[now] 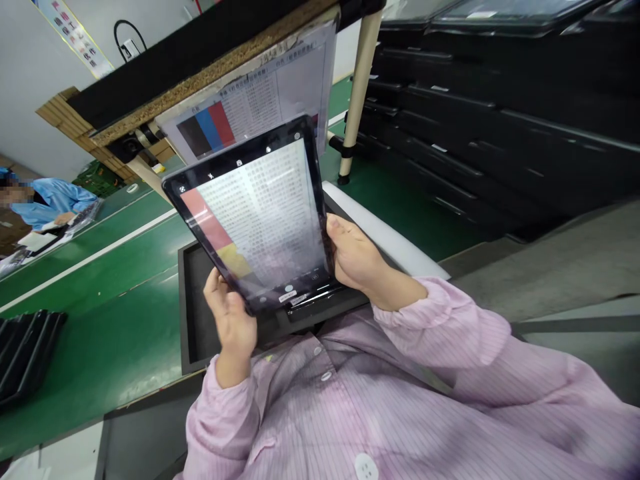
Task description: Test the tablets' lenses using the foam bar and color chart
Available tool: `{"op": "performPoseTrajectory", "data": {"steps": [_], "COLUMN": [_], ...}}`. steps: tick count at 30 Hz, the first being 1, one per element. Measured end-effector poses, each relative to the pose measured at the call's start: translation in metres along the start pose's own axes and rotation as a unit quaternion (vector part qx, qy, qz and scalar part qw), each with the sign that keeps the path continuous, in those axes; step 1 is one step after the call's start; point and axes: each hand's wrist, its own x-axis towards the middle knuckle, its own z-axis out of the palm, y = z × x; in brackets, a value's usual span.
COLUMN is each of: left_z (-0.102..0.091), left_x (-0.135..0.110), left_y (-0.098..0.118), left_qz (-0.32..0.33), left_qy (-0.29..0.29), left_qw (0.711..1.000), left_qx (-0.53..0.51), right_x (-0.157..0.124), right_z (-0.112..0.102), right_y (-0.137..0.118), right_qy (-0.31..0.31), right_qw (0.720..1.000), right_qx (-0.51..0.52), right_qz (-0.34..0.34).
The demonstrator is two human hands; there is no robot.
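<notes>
Both my hands hold a black-framed tablet (265, 220), tilted up in front of me. My left hand (231, 320) grips its lower left edge, thumb at the front. Along the right edge my right hand (357, 257) is closed, its thumb near the screen's border. Lit up on the screen is a camera view of a printed page, with red and yellow patches at the left. Just behind the tablet hangs a printed sheet (270, 90) with black, blue and red colour bars. Below the tablet lies a dark foam-lined tray (187, 313), partly hidden.
A shelf with a chipboard edge (210, 83) stands close behind the tablet, on a pale post (361, 87). Stacked black trays (450, 127) fill the right. Black trays (30, 353) lie on the green bench (125, 300). A person in blue (63, 200) sits at far left.
</notes>
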Motion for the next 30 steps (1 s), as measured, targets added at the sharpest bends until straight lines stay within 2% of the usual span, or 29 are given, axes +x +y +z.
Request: {"op": "performPoseTrajectory", "data": {"steps": [2,5,10,12,15,19,21,22,23,24,26,27,28,30], "left_z": [-0.012,-0.027,-0.039,-0.042,-0.046,-0.057,-0.068,-0.074,-0.082,-0.089,-0.104,-0.11,-0.114,-0.117], "left_x": [0.003,0.005,-0.004,-0.009,-0.015,-0.015,-0.009,-0.004,0.001,0.007,0.019,0.024,0.029,0.038], "left_y": [0.009,0.023,0.027,0.023,0.023,0.035,0.043,0.046,0.047,0.047,0.043,0.038,0.033,0.019], "left_qz": [-0.085,-0.172,-0.214,-0.219,-0.231,-0.252,-0.278,-0.291,-0.301,-0.31,-0.325,-0.333,-0.342,-0.362], "left_qy": [0.015,0.023,0.026,0.035,0.06,0.082,0.083,0.084,0.084,0.081,0.075,0.077,0.082,0.102], "left_qw": [0.989,0.967,0.955,0.954,0.952,0.95,0.944,0.94,0.938,0.936,0.934,0.932,0.929,0.921], "left_qx": [-0.122,-0.185,-0.203,-0.204,-0.193,-0.165,-0.159,-0.156,-0.151,-0.144,-0.128,-0.122,-0.117,-0.102], "right_x": [-0.004,-0.007,-0.001,0.003,0.007,0.013,0.013,0.011,0.008,0.004,-0.006,-0.012,-0.016,-0.022], "right_z": [0.003,0.01,0.024,0.028,0.03,0.014,-0.004,-0.016,-0.027,-0.037,-0.052,-0.056,-0.057,-0.054], "right_y": [-0.009,-0.03,-0.054,-0.053,-0.045,-0.036,-0.034,-0.033,-0.031,-0.029,-0.022,-0.017,-0.012,-0.003], "right_qy": [-0.031,-0.072,-0.129,-0.15,-0.148,-0.156,-0.122,-0.091,-0.057,-0.03,-0.006,-0.003,-0.002,0.005], "right_qw": [0.998,0.978,0.942,0.921,0.888,0.869,0.858,0.842,0.814,0.773,0.687,0.656,0.638,0.635], "right_qx": [-0.041,-0.146,-0.243,-0.283,-0.354,-0.431,-0.477,-0.517,-0.569,-0.63,-0.726,-0.753,-0.767,-0.769], "right_qz": [-0.035,-0.127,-0.191,-0.221,-0.252,-0.184,-0.148,-0.127,-0.099,-0.062,0.026,0.056,0.073,0.077]}}
